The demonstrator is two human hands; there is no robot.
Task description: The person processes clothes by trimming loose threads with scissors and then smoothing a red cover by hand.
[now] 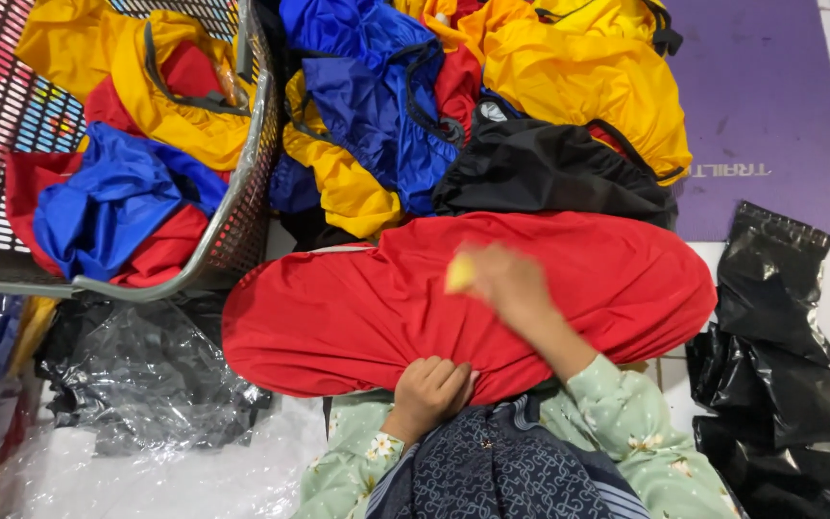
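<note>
Nearest the camera, the left hand (431, 384) is curled into a fist on the near edge of the red cloth (357, 308), fingers bunched tight into the fabric, which seems to pin that edge against the lap while the rest lies stretched out flat. The right hand (503, 282) is over the middle of the same cloth, blurred; it appears to pinch a small yellow piece (459, 273) at its fingertips, though the exact set of the fingers cannot be told. The cloth spreads across the person's knees, between a crumpled clear plastic sheet (136, 384) on the left and black plastic bags (780, 365) on the right. Beyond it lies a loose heap: a black garment (549, 168) touching the red cloth's far edge, then blue (377, 96) and yellow (588, 77) ones piled together on the floor. At far left a grey mesh basket (242, 207) holds more yellow, red and blue garments, tumbled and unfolded. A purple mat (770, 106) lies at far right.
</note>
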